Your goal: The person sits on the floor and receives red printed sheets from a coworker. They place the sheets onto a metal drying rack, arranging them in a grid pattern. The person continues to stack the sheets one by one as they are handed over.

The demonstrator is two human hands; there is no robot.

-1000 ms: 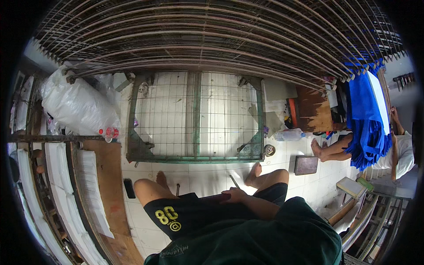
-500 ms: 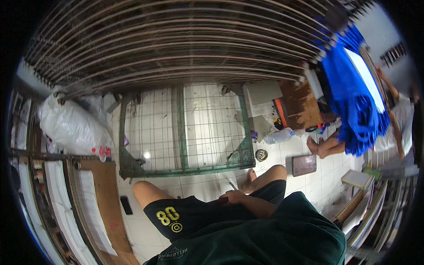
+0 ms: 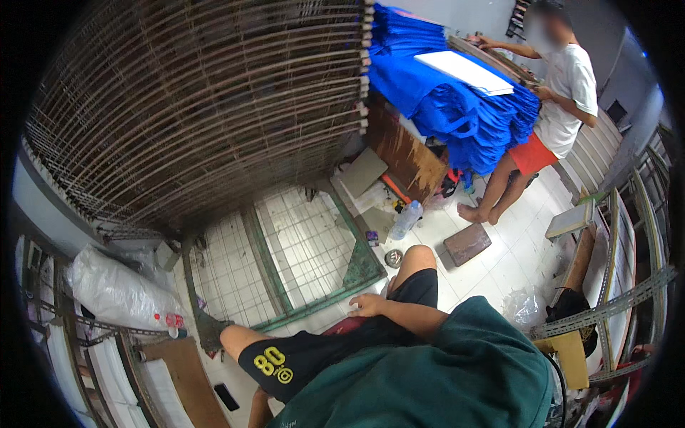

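One hand (image 3: 367, 305), seemingly the right, was seen lying loosely open on the black shorts (image 3: 321, 353), nothing held; the left hand was hidden. One green mesh frame (image 3: 285, 264) lay on the tiled floor (image 3: 499, 264), just beside one clear plastic bottle (image 3: 405, 220).

A right hand (image 3: 367, 305) is rested, fingers loose, on black shorts (image 3: 321, 353) — just beside a green wire frame (image 3: 357, 274) laid on the floor. Beyond the frame, blue bags (image 3: 449, 100) are stacked beside another person (image 3: 564, 85).
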